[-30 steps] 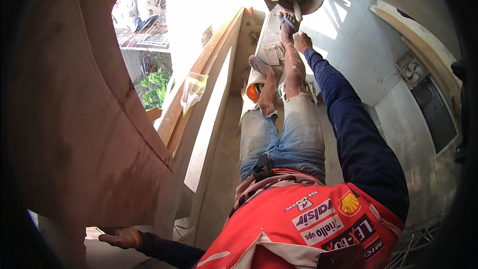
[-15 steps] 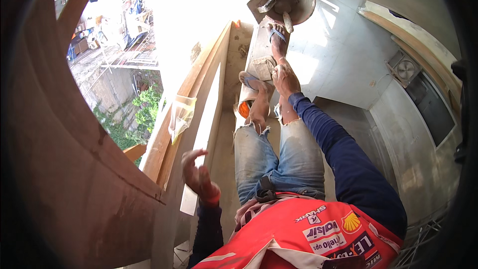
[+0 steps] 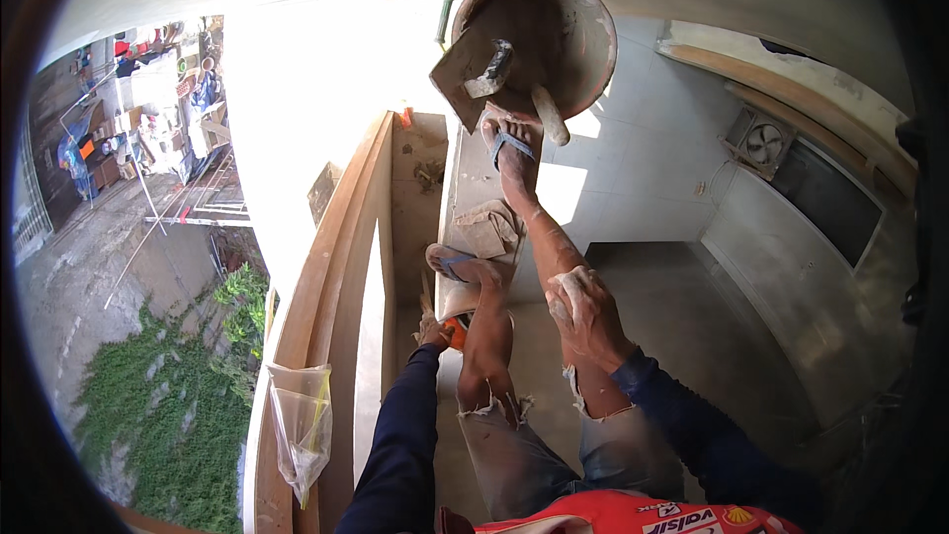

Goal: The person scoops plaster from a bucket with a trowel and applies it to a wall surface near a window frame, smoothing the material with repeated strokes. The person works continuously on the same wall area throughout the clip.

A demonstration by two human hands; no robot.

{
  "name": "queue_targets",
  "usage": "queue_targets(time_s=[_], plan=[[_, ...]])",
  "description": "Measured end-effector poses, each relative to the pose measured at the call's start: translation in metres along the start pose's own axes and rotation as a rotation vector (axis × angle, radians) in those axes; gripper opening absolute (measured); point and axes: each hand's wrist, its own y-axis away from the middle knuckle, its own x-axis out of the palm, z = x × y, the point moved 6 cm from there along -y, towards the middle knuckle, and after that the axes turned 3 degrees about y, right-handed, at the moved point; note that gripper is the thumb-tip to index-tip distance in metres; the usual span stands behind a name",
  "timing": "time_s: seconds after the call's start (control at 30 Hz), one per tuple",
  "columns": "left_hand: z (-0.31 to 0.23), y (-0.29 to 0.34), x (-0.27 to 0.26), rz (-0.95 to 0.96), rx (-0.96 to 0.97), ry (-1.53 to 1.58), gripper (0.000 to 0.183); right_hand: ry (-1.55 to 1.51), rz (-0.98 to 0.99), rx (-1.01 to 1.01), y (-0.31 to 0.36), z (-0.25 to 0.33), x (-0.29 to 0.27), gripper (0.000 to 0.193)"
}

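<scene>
My left hand (image 3: 432, 332) reaches down beside the plank (image 3: 469, 183), close to an orange object (image 3: 457, 330) under its near end. Its fingers are partly hidden. My right hand (image 3: 587, 314), whitened with a pale coating, lies against my right leg just below the knee. Its fingers are curled in; whatever they may hold is hidden. Ahead, a large round bucket (image 3: 605, 32) contains grey-brown mix. A flat plastering trowel (image 3: 457, 74) with a smeared handle rests across its left rim. Another tool's pale handle (image 3: 551, 117) sticks out at the front.
My sandalled feet rest on the plank, beside a folded brown cloth-like piece (image 3: 486, 227). A wooden ledge (image 3: 321, 272) runs along the left opening, with a clear plastic bag (image 3: 301, 425) on it. Outside, the ground lies far below. A fan (image 3: 763, 142) is set at right.
My left hand has gone from raised near the ledge down to the plank's near end. My right hand stays on my right leg, now nearer the knee. The view has shifted.
</scene>
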Motion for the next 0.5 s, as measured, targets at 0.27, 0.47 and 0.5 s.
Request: queue_targets(time_s=[0.27, 0.47, 0.5], plan=[[0.064, 0.001, 0.054, 0.263, -0.064, -0.121, 0.083, 0.014, 0.121, 0.055, -0.005, 0.013, 0.014, 0.020], [0.045, 0.059, 0.065, 0.055, 0.517, -0.168, 0.028, 0.029, 0.138, 0.054, -0.001, 0.030, 0.013, 0.019], [0.041, 0.073, 0.069, 0.035, 0.484, -0.160, 0.023, 0.032, 0.121, 0.057, 0.000, 0.031, 0.011, 0.019]])
